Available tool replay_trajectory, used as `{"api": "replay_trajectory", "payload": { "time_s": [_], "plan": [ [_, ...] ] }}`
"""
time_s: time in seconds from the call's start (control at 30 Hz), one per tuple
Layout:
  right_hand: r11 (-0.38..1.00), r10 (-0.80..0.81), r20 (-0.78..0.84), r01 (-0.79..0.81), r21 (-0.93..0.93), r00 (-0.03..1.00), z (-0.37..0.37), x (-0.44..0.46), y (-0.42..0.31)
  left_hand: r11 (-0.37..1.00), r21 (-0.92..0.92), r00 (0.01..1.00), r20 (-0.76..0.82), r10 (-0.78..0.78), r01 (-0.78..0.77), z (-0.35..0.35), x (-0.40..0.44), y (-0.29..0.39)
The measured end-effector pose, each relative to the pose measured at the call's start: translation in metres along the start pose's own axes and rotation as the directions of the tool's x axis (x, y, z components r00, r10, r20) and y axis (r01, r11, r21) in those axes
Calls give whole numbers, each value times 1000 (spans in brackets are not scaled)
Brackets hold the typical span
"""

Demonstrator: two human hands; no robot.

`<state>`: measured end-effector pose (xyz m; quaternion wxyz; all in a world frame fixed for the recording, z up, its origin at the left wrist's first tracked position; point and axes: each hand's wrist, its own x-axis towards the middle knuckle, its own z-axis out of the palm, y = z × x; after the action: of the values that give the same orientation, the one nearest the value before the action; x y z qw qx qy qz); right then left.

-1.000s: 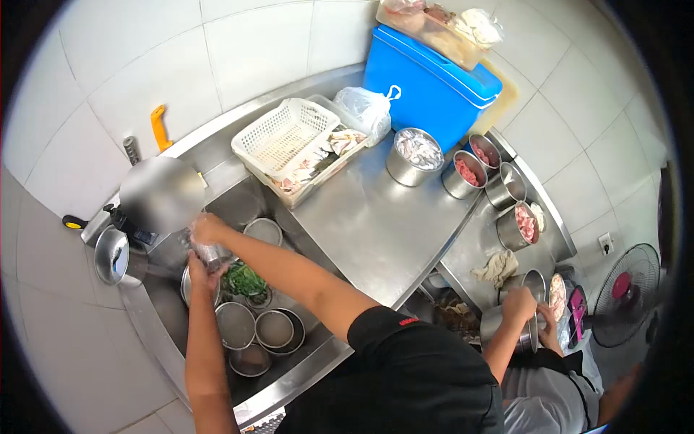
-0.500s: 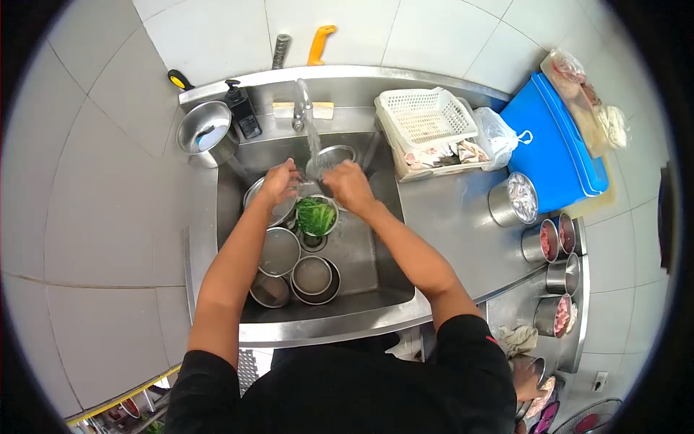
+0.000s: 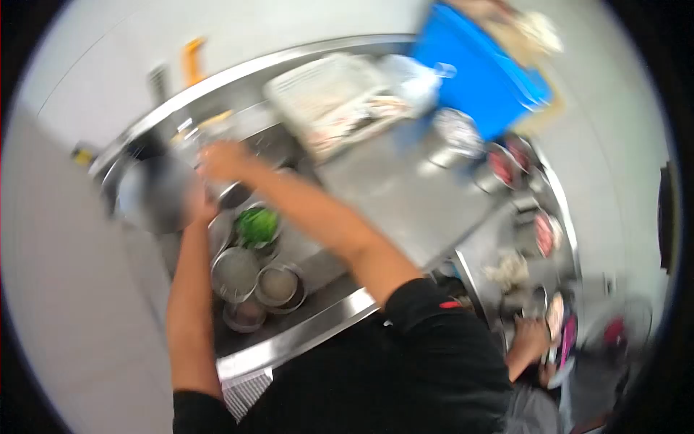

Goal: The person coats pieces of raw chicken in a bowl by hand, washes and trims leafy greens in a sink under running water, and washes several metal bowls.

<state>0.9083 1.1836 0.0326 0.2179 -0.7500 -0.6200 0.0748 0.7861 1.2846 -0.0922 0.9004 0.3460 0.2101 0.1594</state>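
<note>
1. Well, the steel counter [image 3: 397, 210] stretches away to the right of the sink [image 3: 347, 309]
2. A blue cooler [image 3: 470, 76] stands well apart from the sink, to its right and farther back
3. A white basket [image 3: 311, 83] rests just beside the sink's far right edge
4. Round bowls [image 3: 235, 275] crowd together in the left part of the sink
5. The right hand [image 3: 223, 160] is over the sink's far end; it is smeared by blur, so I cannot tell how far its fingers are bent or whether it has hold of anything
6. The left hand [image 3: 201, 202], just beside it, is at the sink's far left, partly hidden by a blurred patch; its grip I cannot tell either
7. Greens [image 3: 257, 227] sit heaped in a bowl inside the sink, near both hands
</note>
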Motion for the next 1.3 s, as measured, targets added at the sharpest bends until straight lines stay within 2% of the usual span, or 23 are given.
{"api": "replay_trajectory", "payload": {
  "time_s": [0.07, 0.17, 0.27, 0.33, 0.37, 0.43, 0.47, 0.6, 0.63, 0.7, 0.73, 0.77, 0.83, 0.9, 0.93, 1.0, 1.03, 1.1, 1.13, 1.17, 1.23, 1.27, 1.3],
  "plan": [
    [999, 31, -49, -32, -27, 998, -4, 2, 6, 993, -115, 988, 153, -16, 34, -3, 22, -6],
    [996, 45, -150, -56, -68, 988, 10, 2, 14, 995, -99, 998, -56, 27, -32, 64, -2, 0],
    [980, -170, -327, 125, -152, 930, 1, -31, 18, 999, -38, 999, 47, 3, -1, 50, -3, 1],
    [963, -263, -262, 235, -134, 929, -11, -52, 25, 932, 334, 984, 56, -171, 143, 44, -9, 8],
    [935, -355, -190, 343, -94, 915, -15, -59, 25, 932, 337, 983, 66, -169, 137, 46, -10, 16],
    [899, -437, -223, 433, -70, 871, -10, -70, 21, 632, 775, 990, 97, -102, -11, 51, -10, 29],
    [853, -510, -259, 520, -33, 820, -7, -74, 22, 555, 816, 986, 158, 49, -159, 52, -2, 26],
    [768, -635, -208, 636, -75, 744, -4, -84, 23, 338, 833, 898, 424, 121, -439, 29, 29, 30],
    [823, -568, -262, 548, -150, 781, -5, -83, 29, 331, 841, 904, 406, 136, -428, 45, 17, 36],
    [863, -506, -331, 462, -206, 796, 4, -71, 38, 312, 931, 978, -152, -144, 191, 61, -1, 51],
    [900, -436, -363, 407, -159, 824, 11, -65, 44, 391, 842, 917, -271, -291, 373, 45, 9, 48],
    [932, -360, -392, 347, -107, 846, 14, -60, 42, 386, 841, 916, -285, -282, 380, 42, 5, 49],
    [961, -275, -279, 273, -44, 920, 22, -48, 33, 734, 562, 920, -154, -360, 381, 40, -2, 48],
    [971, -226, -377, 238, -13, 898, 31, -27, 31, 770, 572, 955, -92, -280, 281, 32, -9, 48],
    [975, -215, -383, 223, -23, 899, 30, -18, 29, 867, 431, 968, -135, -214, 251, 25, -9, 49],
    [998, 47, -133, -42, 39, 990, 26, -2, 19, 965, 181, 943, -306, -128, 190, 32, -10, 47],
    [998, 56, -136, -52, 38, 989, 39, 1, 20, 963, 184, 944, -300, -135, 196, 30, -9, 43],
    [995, -102, -208, 98, -29, 973, 55, 2, 19, 976, -91, 899, -379, -220, 200, 12, -8, 36],
    [988, -153, -185, 150, -27, 971, 39, -13, 12, 967, -115, 933, -257, -252, 229, -3, -7, 29],
    [988, -154, -188, 152, -24, 970, 31, -26, 15, 967, -111, 933, -260, -250, 228, -6, -3, 24],
    [913, -400, -264, 408, -27, 878, 28, -48, 16, 977, 24, 954, -225, -199, 210, -8, -7, 15],
    [896, -430, -353, 440, -58, 830, 29, -56, 21, 975, 40, 937, -285, -201, 221, 11, -10, 18],
    [921, -388, -306, 374, -104, 869, 32, -53, 27, 972, 72, 963, -169, -208, 222, 3, -3, 16]
  ]
}}
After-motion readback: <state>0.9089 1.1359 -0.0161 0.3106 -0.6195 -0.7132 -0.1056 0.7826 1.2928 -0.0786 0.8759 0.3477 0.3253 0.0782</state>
